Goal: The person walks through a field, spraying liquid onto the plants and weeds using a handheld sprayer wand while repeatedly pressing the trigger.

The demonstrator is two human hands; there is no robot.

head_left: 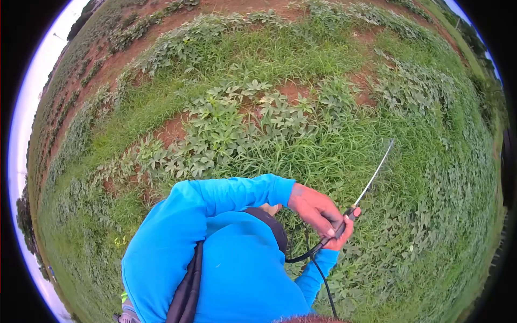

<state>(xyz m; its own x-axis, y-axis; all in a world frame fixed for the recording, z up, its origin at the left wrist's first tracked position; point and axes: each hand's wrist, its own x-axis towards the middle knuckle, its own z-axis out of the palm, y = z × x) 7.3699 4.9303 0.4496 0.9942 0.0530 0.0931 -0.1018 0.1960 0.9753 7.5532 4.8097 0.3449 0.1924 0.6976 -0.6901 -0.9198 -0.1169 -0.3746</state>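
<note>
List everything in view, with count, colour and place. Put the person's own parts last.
Spray wand: one, black handle and pale lance, in the hands, pointing up and right
Hose: one, black, running left from the handle
Thin cord: one, black, hanging below the hands
Broad-leaved plants: too many to count, green, across the field
Grass: uncounted, green, among the plants
Soil: several patches, red-brown, between the greenery
Trees: uncounted, dark, far left edge
Sky: one stretch, pale, left edge
Strap: at least one, black, over the shirt
Shirt: one, blue, bottom centre
Left hand: one, bare, over the handle
Right hand: one, bare, around the handle
</note>
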